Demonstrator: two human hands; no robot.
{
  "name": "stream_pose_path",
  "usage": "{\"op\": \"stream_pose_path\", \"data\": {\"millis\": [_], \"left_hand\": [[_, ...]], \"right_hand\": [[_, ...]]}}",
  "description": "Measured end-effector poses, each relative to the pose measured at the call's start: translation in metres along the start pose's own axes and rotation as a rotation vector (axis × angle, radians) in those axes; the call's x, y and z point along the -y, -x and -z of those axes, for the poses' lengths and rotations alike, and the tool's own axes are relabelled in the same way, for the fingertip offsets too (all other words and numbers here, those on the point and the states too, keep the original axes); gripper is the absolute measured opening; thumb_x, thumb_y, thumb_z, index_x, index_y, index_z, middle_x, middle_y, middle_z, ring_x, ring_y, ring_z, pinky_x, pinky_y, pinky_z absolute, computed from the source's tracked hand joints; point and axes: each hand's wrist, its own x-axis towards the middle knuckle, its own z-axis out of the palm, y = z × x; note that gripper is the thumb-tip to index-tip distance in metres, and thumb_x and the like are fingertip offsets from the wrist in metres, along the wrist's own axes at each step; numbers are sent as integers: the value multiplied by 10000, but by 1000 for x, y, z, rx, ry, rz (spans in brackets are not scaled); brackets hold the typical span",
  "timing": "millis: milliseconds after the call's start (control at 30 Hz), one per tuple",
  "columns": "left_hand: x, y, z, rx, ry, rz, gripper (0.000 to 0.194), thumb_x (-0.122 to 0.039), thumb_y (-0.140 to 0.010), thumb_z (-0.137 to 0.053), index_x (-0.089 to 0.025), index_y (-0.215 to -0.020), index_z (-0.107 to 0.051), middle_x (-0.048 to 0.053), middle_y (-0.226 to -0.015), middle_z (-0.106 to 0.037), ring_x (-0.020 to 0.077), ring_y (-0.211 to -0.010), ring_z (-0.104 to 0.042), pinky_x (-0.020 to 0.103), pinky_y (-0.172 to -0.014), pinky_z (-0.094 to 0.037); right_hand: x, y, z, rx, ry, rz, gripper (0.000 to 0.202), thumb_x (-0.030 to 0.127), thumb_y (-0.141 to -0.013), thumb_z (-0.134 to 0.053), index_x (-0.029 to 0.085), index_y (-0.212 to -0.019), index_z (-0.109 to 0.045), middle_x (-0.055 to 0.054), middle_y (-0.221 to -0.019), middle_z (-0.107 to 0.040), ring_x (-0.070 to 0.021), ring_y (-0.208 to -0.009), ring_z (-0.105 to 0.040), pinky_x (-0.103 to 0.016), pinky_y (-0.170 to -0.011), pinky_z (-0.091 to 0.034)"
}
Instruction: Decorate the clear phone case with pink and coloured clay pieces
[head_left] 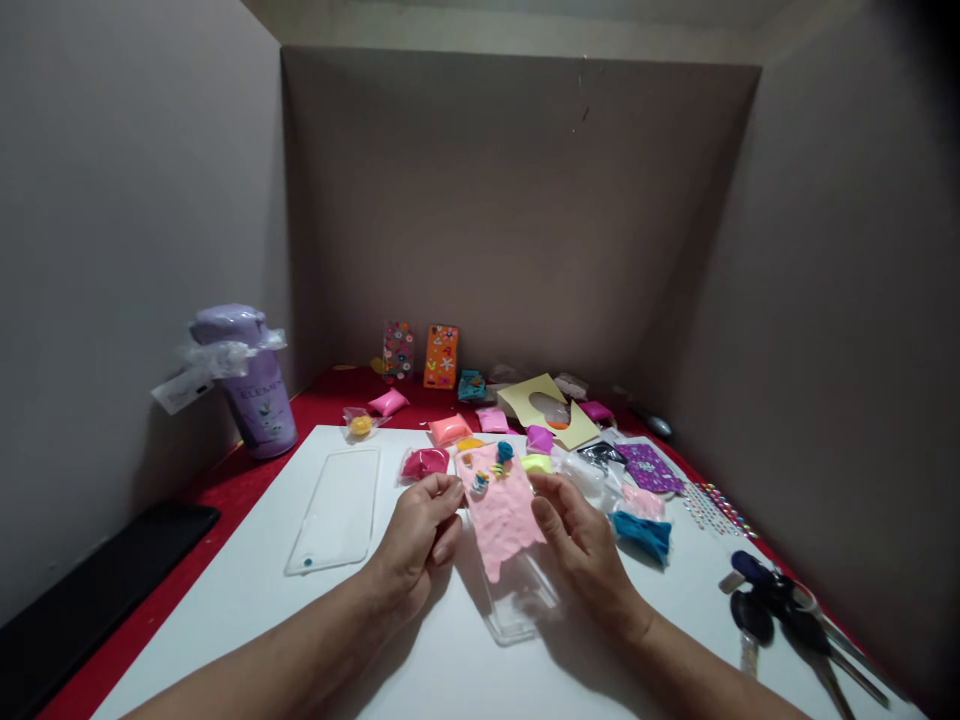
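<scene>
The pink-coated case [506,505] was pinched by the left hand [420,530]; the right hand's [589,550] fingers were curled at its edge, grip unclear. "ELEMEN" was legible on the purple bottle [259,405].

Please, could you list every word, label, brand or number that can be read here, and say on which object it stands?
"ELEMEN" (ending unclear): on the purple bottle.
Too small or blurred to read: any marks on the white tag at its side and on the teal packet.
I can read no other text.
</scene>
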Motion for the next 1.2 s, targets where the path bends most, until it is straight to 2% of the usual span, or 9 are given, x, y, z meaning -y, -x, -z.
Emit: {"op": "stream_pose_path", "data": {"millis": [67,200,267,333,500,600,767,1000,1200], "left_hand": [[0,1,-1,17,11,-12,221,-349,-814,-590,-162,-762,-486,-84,-497,-403,-2,-315,-178,195,-350,-77],[-2,4,-3,32,12,-30,215,-341,-809,-603,-153,-786,-502,-43,-650,-527,-23,-309,-206,186,-339,-78],[-2,5,-3,41,10,-27,226,-354,-816,-596,-146,-783,-513,-22,-718,-562,-29,-313,-217,182,-337,-76],[-2,6,-3,62,-2,-7,236,-362,-817,-594,-138,-779,-530,-24,-685,-555,-26,-318,-216,177,-335,-82],[-2,5,-4,74,-69,19,228,-327,-756,-662,-141,-708,-539,-88,-454,-390,-1,-315,-183,164,-319,-101],[-2,5,-4,37,-109,-1,248,-341,-743,-668,-153,-676,-521,-102,-406,-334,10,-312,-182,162,-313,-107],[-2,5,-5,-1,-184,-19,252,-354,-751,-657,-158,-682,-515,-100,-380,-326,18,-312,-188,165,-308,-95],[-2,6,-6,68,-134,21,206,-337,-781,-630,-144,-797,-561,-95,-442,-360,14,-330,-169,161,-307,-104],[-3,3,-7,103,-112,20,208,-326,-785,-629,-144,-751,-535,-96,-459,-360,6,-328,-172,164,-318,-97]], "right_hand": [[-1,0,-2,20,-136,-74,329,428,-886,-516,193,-1115,-524,-42,-812,-618,-210,-791,-583,-279,-644,-443],[0,-3,-8,112,-543,-279,274,448,-828,-601,200,-933,-552,7,-660,-566,-146,-595,-538,-232,-520,-408],[3,-5,-11,92,-678,-350,289,453,-782,-653,200,-847,-531,25,-622,-542,-116,-525,-499,-208,-471,-374],[7,-6,-11,35,-725,-378,315,446,-742,-695,198,-799,-510,40,-593,-514,-95,-487,-460,-190,-438,-339],[11,-6,-10,-23,-696,-387,342,442,-710,-724,190,-753,-498,67,-537,-440,-66,-430,-348,-176,-384,-243],[8,-6,-9,-13,-664,-372,327,461,-743,-689,190,-765,-508,65,-546,-433,-69,-434,-337,-179,-391,-249],[2,-6,-10,-7,-616,-310,314,475,-774,-652,188,-776,-522,37,-614,-469,-93,-503,-398,-190,-420,-283],[1,-5,-8,-23,-492,-172,271,440,-827,-611,180,-798,-540,39,-626,-452,-75,-490,-345,-190,-414,-244],[2,-1,-5,9,-503,-116,217,397,-860,-588,184,-833,-558,32,-659,-440,-74,-512,-348,-178,-401,-249]]}}
